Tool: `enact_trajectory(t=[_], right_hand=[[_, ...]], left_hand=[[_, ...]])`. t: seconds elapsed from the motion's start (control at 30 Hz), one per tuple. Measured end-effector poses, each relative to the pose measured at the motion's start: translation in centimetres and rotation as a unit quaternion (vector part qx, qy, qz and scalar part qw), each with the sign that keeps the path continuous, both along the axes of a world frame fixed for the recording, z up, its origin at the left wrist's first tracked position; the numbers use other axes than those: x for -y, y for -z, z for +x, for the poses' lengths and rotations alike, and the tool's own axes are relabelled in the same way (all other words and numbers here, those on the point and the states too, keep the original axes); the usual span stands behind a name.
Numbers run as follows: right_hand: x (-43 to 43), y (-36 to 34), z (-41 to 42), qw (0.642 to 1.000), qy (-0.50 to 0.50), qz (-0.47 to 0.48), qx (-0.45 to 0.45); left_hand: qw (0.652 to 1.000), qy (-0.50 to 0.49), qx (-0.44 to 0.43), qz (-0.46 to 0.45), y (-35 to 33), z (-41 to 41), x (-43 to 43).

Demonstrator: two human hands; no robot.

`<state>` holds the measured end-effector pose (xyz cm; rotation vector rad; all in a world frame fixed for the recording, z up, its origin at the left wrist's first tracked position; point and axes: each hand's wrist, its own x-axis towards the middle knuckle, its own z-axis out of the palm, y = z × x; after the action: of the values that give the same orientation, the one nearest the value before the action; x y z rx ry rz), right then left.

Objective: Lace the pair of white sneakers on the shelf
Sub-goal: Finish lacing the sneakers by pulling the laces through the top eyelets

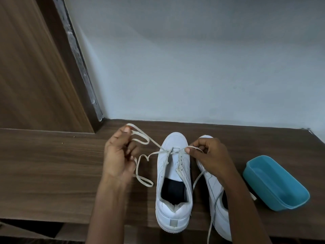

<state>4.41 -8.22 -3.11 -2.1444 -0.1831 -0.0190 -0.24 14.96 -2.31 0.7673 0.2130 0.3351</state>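
- Two white sneakers stand on the shelf (52, 173), toes to the wall (193, 67), heels at its front edge. I take the left sneaker (183, 171) as my landmark.
- Right sneaker (213, 182): just beside the landmark on its right, partly covered by the right arm.
- Lace (155, 143): threaded only through the landmark's front eyelets. The long end trails left in loose loops on the shelf.
- Left hand (119, 155): left of the landmark, level with its toe, fingers curled, thumb and forefinger pinching the long end.
- Right hand (209, 154): just right of the landmark's front eyelets, pinching the short end.
- Second lace (212, 224): loose over the right sneaker, hanging past the shelf edge. I cannot tell how it is threaded.
- Blue tub (274, 184): right of the landmark, beyond the right sneaker.
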Motion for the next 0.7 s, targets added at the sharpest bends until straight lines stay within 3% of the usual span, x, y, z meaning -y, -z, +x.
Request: enact_trajectory(t=[0.07,0.27,0.43,0.53,0.7], right_hand=[[-0.1,0.0,-0.1,0.998,-0.017,-0.053,0.008],[0.1,-0.8,-0.5,0.978,-0.112,-0.172,-0.042],[-0.6,-1.6,-0.6,0.997,-0.045,-0.062,0.026],[-3.5,-0.9,-1.2,0.996,-0.055,-0.047,0.049],[-7.1,0.6,-1.7,0.983,-0.056,-0.145,0.102]], left_hand=[[0.996,0.016,0.03,-0.081,0.2,-0.2,-0.9],[0.986,-0.031,0.072,-0.149,0.3,-0.8,-2.5],[0.98,-0.025,0.077,-0.181,-0.9,-1.1,-1.1],[0.982,-0.001,0.067,-0.176,-1.7,-0.9,0.2],[0.995,0.05,0.027,-0.076,-1.5,-1.0,0.7]])
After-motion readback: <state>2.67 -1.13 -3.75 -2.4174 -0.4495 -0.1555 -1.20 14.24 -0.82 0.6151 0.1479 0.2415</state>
